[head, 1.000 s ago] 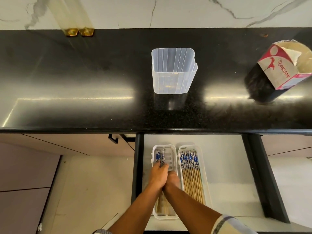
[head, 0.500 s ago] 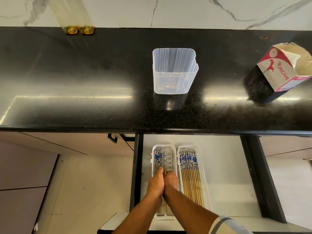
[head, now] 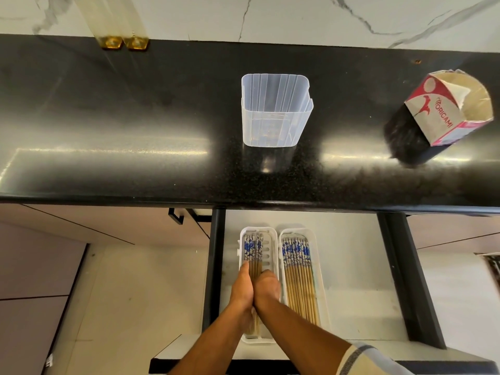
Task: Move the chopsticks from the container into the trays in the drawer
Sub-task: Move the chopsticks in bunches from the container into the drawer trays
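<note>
An empty clear plastic container [head: 274, 123] stands on the black counter [head: 135, 117]. Below it the drawer [head: 351, 266] is open, with two white trays side by side. The right tray [head: 318, 255] holds a full row of blue-patterned bamboo chopsticks [head: 297, 266]. A small bundle of chopsticks [head: 253, 249] lies in the left tray [head: 273, 239]. My left hand [head: 242, 288] and my right hand [head: 266, 289] press together around the near part of that bundle and hide its lower half.
A torn red and white carton [head: 438, 115] stands at the counter's right end, and two gold-based clear pieces [head: 124, 43] lean on the marble wall at the back left. Black drawer rails flank the drawer. Cabinet fronts and pale floor lie to the left.
Both hands have slid back along the left tray towards me, uncovering more of the chopsticks' patterned ends. The bundle now lies further up the tray.
</note>
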A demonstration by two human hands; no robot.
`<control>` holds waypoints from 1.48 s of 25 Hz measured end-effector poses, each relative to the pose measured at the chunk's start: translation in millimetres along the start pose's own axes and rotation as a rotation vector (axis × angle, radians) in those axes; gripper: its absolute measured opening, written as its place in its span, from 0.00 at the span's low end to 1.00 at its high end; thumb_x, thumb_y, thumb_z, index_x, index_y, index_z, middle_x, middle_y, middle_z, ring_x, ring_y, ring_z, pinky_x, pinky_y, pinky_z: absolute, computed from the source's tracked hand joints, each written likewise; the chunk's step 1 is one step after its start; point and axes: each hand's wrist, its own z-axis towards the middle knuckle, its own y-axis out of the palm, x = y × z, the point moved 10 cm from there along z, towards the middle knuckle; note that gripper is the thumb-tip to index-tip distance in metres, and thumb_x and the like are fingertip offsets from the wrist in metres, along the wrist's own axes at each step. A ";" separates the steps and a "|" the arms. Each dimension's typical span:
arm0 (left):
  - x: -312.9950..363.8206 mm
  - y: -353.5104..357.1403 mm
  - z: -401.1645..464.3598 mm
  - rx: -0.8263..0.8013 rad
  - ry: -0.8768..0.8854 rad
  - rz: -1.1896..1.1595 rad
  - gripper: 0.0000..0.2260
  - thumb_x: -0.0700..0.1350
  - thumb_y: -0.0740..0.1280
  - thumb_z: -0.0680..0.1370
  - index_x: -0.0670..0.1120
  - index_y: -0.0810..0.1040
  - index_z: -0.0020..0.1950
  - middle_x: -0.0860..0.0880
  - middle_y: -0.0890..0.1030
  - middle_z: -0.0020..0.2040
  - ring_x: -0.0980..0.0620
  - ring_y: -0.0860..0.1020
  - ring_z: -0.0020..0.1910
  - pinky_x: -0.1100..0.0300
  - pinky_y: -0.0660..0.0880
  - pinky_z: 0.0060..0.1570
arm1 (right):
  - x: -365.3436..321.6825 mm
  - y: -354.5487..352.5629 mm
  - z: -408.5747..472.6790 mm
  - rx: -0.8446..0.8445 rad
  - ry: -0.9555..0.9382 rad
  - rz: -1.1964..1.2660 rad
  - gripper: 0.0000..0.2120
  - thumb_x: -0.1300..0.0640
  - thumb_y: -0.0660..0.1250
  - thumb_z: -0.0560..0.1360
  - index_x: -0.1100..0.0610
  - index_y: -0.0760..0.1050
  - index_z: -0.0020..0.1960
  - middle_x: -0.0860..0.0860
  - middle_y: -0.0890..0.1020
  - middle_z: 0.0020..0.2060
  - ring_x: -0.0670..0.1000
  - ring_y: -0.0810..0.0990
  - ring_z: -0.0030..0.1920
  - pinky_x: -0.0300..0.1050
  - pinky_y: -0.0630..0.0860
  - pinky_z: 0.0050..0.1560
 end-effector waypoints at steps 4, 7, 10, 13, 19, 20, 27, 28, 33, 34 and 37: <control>-13.9 -8.4 12.7 -0.017 -0.018 -0.077 0.27 0.65 0.54 0.81 0.50 0.78 0.68 0.45 0.84 0.60 0.43 0.81 0.61 0.44 0.74 0.67 | 4.3 14.5 3.0 -0.074 -0.073 -0.177 0.18 0.50 0.66 0.79 0.62 0.76 0.62 0.55 0.83 0.56 0.53 0.83 0.56 0.39 0.78 0.49; -24.9 -8.3 10.1 -0.021 -0.053 -0.107 0.27 0.66 0.55 0.80 0.49 0.81 0.64 0.44 0.86 0.55 0.43 0.83 0.58 0.45 0.77 0.64 | 15.5 16.7 -1.0 -0.111 -0.030 -0.129 0.16 0.49 0.67 0.78 0.59 0.78 0.60 0.54 0.85 0.52 0.53 0.85 0.52 0.40 0.80 0.47; -33.2 -8.6 8.1 -0.016 -0.074 -0.142 0.26 0.64 0.56 0.81 0.47 0.82 0.61 0.42 0.86 0.54 0.42 0.83 0.56 0.45 0.78 0.63 | 23.8 19.3 0.6 -0.140 -0.003 -0.049 0.15 0.49 0.67 0.77 0.56 0.78 0.59 0.52 0.86 0.48 0.51 0.85 0.47 0.43 0.83 0.48; -33.6 -9.7 2.2 0.006 -0.064 -0.108 0.25 0.62 0.55 0.82 0.46 0.81 0.63 0.42 0.85 0.56 0.42 0.82 0.58 0.45 0.76 0.65 | 23.6 18.5 -1.7 -0.179 -0.001 -0.009 0.13 0.53 0.66 0.78 0.56 0.78 0.61 0.52 0.86 0.49 0.49 0.85 0.44 0.40 0.83 0.41; -27.6 -11.4 -2.4 0.005 -0.040 -0.062 0.25 0.60 0.53 0.84 0.46 0.77 0.69 0.44 0.83 0.61 0.44 0.80 0.62 0.46 0.74 0.68 | 21.4 12.3 -11.0 -0.206 0.037 0.053 0.11 0.60 0.64 0.79 0.59 0.76 0.61 0.53 0.86 0.51 0.45 0.83 0.38 0.33 0.76 0.31; -26.4 -11.7 -2.5 0.009 -0.036 -0.049 0.24 0.60 0.53 0.84 0.46 0.77 0.69 0.44 0.83 0.61 0.44 0.80 0.62 0.47 0.74 0.68 | 22.3 12.4 -11.3 -0.216 0.050 0.073 0.11 0.59 0.64 0.79 0.59 0.77 0.60 0.53 0.86 0.50 0.45 0.83 0.37 0.34 0.77 0.32; -29.4 -19.1 10.0 0.063 -0.063 0.048 0.27 0.65 0.55 0.81 0.47 0.80 0.65 0.43 0.84 0.58 0.44 0.79 0.61 0.45 0.73 0.68 | 27.2 9.5 -11.0 -0.248 0.107 0.179 0.13 0.61 0.57 0.76 0.57 0.80 0.53 0.53 0.87 0.42 0.52 0.85 0.44 0.51 0.83 0.50; -29.4 -18.6 9.1 0.061 -0.065 0.047 0.27 0.64 0.55 0.81 0.46 0.80 0.65 0.43 0.84 0.58 0.44 0.79 0.61 0.45 0.73 0.68 | 26.3 8.6 -12.3 -0.253 0.110 0.189 0.13 0.61 0.57 0.77 0.57 0.80 0.53 0.53 0.87 0.42 0.52 0.85 0.44 0.51 0.83 0.50; -28.3 -15.9 -0.1 0.060 -0.058 0.045 0.27 0.62 0.54 0.82 0.45 0.80 0.65 0.42 0.84 0.58 0.44 0.79 0.60 0.48 0.75 0.65 | 23.5 7.6 -15.4 -0.265 0.105 0.204 0.14 0.60 0.57 0.77 0.58 0.80 0.53 0.53 0.87 0.42 0.52 0.86 0.44 0.50 0.83 0.49; -28.6 -15.3 -1.6 0.059 -0.061 0.043 0.27 0.63 0.54 0.82 0.44 0.80 0.65 0.42 0.84 0.57 0.44 0.79 0.60 0.49 0.75 0.63 | 23.5 7.7 -16.4 -0.271 0.109 0.208 0.14 0.61 0.57 0.77 0.57 0.80 0.53 0.53 0.87 0.42 0.52 0.86 0.44 0.50 0.84 0.48; -33.7 -16.8 -2.2 0.065 -0.082 0.026 0.28 0.64 0.54 0.82 0.43 0.81 0.64 0.42 0.84 0.56 0.44 0.80 0.58 0.49 0.76 0.63 | 22.6 8.0 -18.1 -0.279 0.095 0.187 0.14 0.60 0.57 0.76 0.57 0.80 0.53 0.53 0.87 0.41 0.52 0.86 0.43 0.53 0.84 0.49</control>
